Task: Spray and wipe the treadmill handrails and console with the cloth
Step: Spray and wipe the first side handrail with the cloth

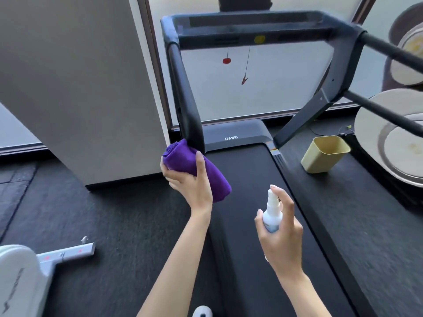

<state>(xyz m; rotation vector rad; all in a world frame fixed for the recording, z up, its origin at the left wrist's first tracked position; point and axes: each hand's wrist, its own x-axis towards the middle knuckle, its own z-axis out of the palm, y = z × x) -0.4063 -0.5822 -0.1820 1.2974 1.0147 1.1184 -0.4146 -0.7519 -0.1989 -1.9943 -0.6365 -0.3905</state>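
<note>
A black treadmill fills the middle of the head view, with its console (258,26) at the top and its left handrail upright (186,94) running down to the belt (249,202). My left hand (190,181) grips a folded purple cloth (194,165), which touches the lower end of that left upright. My right hand (280,227) holds a small white spray bottle (272,213) upright over the belt, index finger resting on the nozzle top. The right handrail (389,49) stretches off toward the right edge.
A beige wall panel (80,76) stands left of the treadmill. A yellow-green bin (325,154) sits on the dark floor to the right, beside round pale plates (393,138). White equipment (27,275) lies at the bottom left. A frosted window is behind the console.
</note>
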